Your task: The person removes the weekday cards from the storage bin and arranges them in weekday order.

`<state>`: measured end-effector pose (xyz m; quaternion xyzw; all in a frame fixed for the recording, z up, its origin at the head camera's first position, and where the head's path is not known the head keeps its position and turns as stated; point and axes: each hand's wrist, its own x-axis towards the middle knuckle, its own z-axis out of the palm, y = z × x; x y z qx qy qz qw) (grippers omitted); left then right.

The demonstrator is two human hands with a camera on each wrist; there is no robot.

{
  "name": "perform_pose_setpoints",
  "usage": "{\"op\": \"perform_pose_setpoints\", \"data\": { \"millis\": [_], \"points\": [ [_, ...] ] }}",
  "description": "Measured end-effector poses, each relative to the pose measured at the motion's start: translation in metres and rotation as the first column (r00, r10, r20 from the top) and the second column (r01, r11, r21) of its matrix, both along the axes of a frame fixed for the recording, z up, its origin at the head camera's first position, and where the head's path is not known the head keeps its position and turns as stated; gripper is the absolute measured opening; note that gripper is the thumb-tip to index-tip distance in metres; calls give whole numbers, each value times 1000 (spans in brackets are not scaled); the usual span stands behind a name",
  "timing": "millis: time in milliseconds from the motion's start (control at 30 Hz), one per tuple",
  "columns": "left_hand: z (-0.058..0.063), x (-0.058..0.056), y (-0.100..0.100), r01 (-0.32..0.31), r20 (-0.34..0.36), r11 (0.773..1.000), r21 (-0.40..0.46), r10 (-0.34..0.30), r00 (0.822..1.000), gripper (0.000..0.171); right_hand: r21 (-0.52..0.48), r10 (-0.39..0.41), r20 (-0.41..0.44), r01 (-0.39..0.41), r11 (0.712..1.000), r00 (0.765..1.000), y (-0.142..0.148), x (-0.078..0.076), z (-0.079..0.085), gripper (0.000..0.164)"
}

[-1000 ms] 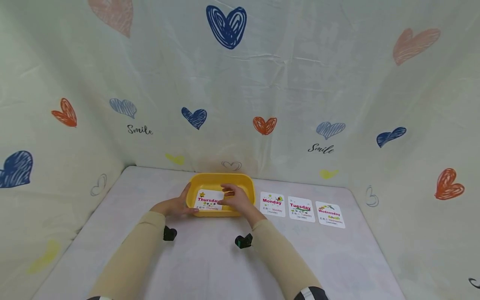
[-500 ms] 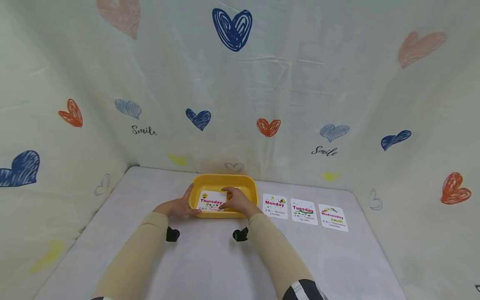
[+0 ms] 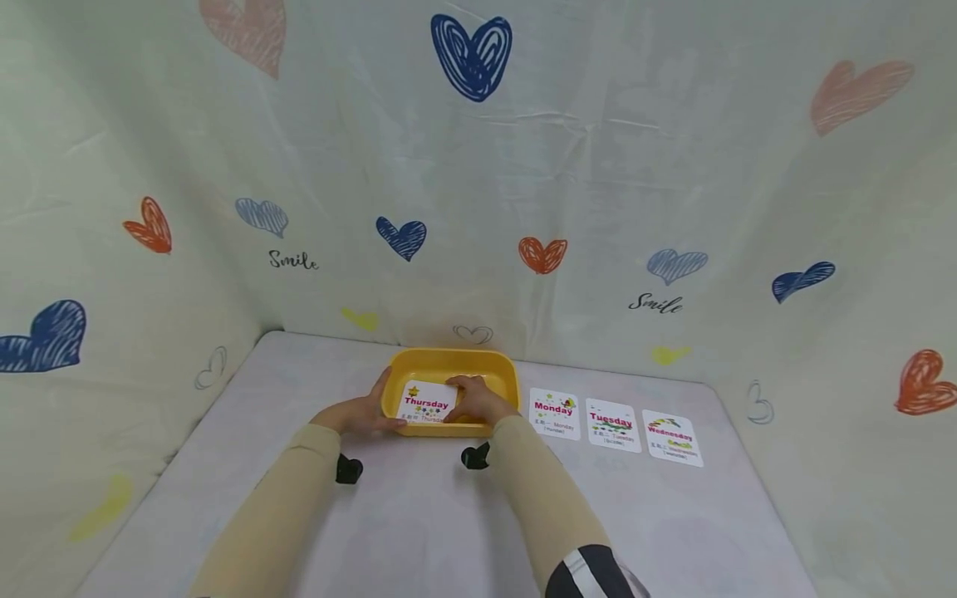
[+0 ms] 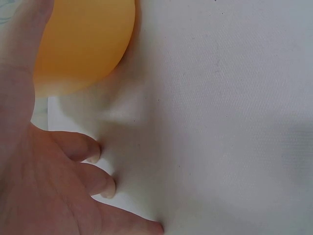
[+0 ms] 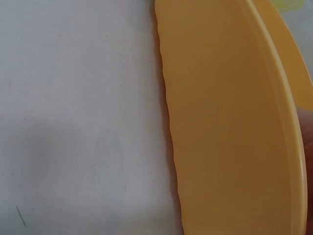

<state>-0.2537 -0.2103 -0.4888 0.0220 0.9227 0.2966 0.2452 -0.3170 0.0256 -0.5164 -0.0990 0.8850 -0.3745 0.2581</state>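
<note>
A yellow tray stands at the back of the table; the right wrist view shows its wall large. Inside it, on the left, lies a white "Thursday" card. My left hand rests against the tray's left end, fingers spread; in the left wrist view several fingertips of this hand touch the table beside the tray. My right hand reaches over the front rim, thumb and index finger curved about the card's right end. In the right wrist view the tray wall hides its fingers.
Right of the tray lie a "Monday" card, a "Tuesday" card and a "Wednesday" card in a row. A curtain with printed hearts hangs behind the table and at both sides.
My right hand has come down into the tray and its thumb and index finger have closed in on the card's right end. The left hand stays at the tray. The head view shifts slightly.
</note>
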Motion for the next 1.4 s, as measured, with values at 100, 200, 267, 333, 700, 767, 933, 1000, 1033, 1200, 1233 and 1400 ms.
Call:
{"op": "perform_pose_setpoints", "data": {
  "millis": [100,200,267,333,700,767,933,1000,1033,1200,1233,1400],
  "points": [
    [1,0,1,0,0,1000,-7,0,1000,118,15,-16,5,16,1000,1000,-1,0,1,69],
    [0,0,1,0,-1,1000,-5,0,1000,118,29,-38,8,38,999,999,-3,0,1,71],
    [-2,-1,0,2,-1,1000,-3,-2,1000,118,42,-43,1,43,998,999,-4,-1,1,71],
    [-4,-2,0,-2,3,1000,-1,2,1000,118,55,-42,-15,43,998,999,-6,-2,0,71],
    [-6,-3,0,-4,8,1000,1,4,1000,118,50,-83,-21,84,995,996,-6,-8,-7,67],
    [-5,-2,0,-2,6,1000,0,2,1000,118,29,-91,-21,92,995,996,-5,-7,-6,65],
    [-3,0,-1,2,0,1000,11,-2,1000,118,-20,-101,-16,100,995,995,-4,-12,-12,59],
    [-1,1,0,-2,3,1000,17,1,1000,117,-42,-107,-16,106,993,994,-3,-14,-14,57],
    [-1,1,0,-2,4,1000,18,2,1000,117,-53,-111,-20,110,993,994,-3,-15,-15,56],
    [-1,1,0,-1,9,1000,18,1,1000,117,-98,-135,-29,131,987,990,-2,-14,-12,49],
    [-1,0,0,2,7,1000,18,-2,1000,117,-104,-140,-27,136,985,990,-2,-14,-12,48],
    [0,1,1,0,6,1000,25,0,1000,118,-160,-176,11,176,971,984,-1,-15,-8,44]
  ]
}}
